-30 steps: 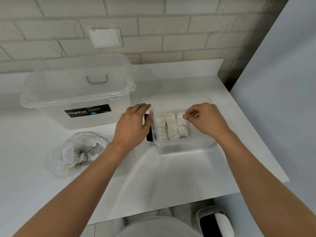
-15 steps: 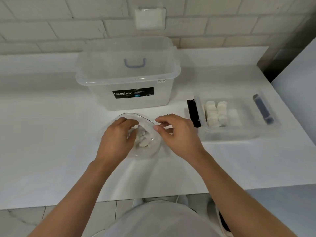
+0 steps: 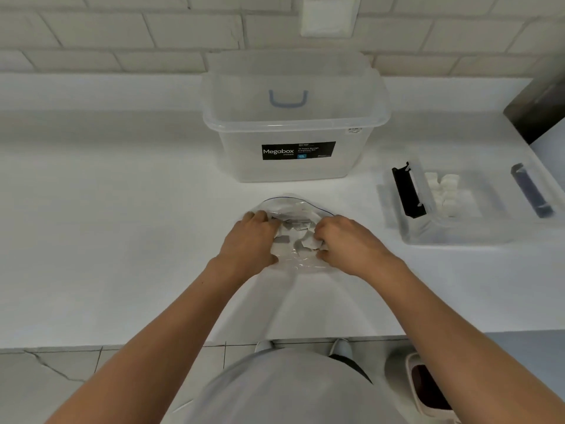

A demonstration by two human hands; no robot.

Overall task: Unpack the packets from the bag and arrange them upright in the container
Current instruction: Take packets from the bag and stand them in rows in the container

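A clear zip bag (image 3: pixel 295 209) with a blue seal lies on the white counter in front of me, with several white packets (image 3: pixel 295 228) inside. My left hand (image 3: pixel 249 240) grips the bag's left side. My right hand (image 3: pixel 348 240) has its fingers curled on the bag's right side, around a packet near the opening. To the right stands a small clear container (image 3: pixel 458 234) with black clip handles. Several white packets (image 3: pixel 443 191) stand upright in its left half.
A large clear Megabox storage box (image 3: pixel 293 123) stands behind the bag, against the brick wall. The counter's front edge runs just above my body. A dark object (image 3: pixel 538 114) sits at the far right by the wall.
Both hands left the small container and went to the bag; they now press in on its two sides. The view has swung left, so the container sits at the right.
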